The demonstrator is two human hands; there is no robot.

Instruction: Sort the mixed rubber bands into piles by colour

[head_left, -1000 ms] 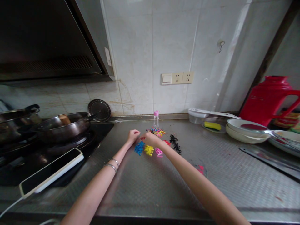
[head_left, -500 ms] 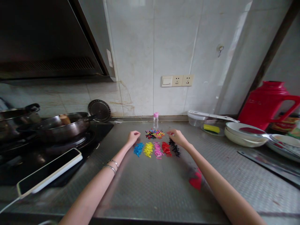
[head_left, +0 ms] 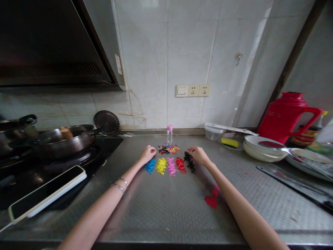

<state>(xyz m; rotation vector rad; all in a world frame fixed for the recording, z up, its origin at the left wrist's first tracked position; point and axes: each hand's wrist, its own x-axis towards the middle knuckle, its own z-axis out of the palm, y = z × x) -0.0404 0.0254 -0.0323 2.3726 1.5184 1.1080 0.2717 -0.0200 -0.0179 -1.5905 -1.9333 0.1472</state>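
Right grip [head_left: 198,155] is down at the far end of the black pile [head_left: 190,162], fingers curled in with the tips aimed back toward the middle. At this size I honestly can't tell whether those tips are pressed together or pinching one of the little bands, so not calling it. Black pile sits right under and just in front of that hand, so it's the closest one by far.

Left grip [head_left: 148,153] is on the other side, also curled, knuckles up. Same deal, can't tell if the fingertips meet or have anything between them. The blue pile [head_left: 150,166] is just in front of it, toward the person. Mixed pile [head_left: 168,149], all the colours jumbled, lies between the two hands, just beside the left fingertips and a bit farther from the right ones.

Nearer the person there's a neat row on the metal desk [head_left: 158,211]: blue, then yellow pile [head_left: 161,166], pink pile [head_left: 172,166], red pile [head_left: 180,165] and black at the right end, all apart from each other. Small clear bottle [head_left: 170,134] with a pink top stands upright just behind the mixed heap, close to the wall.
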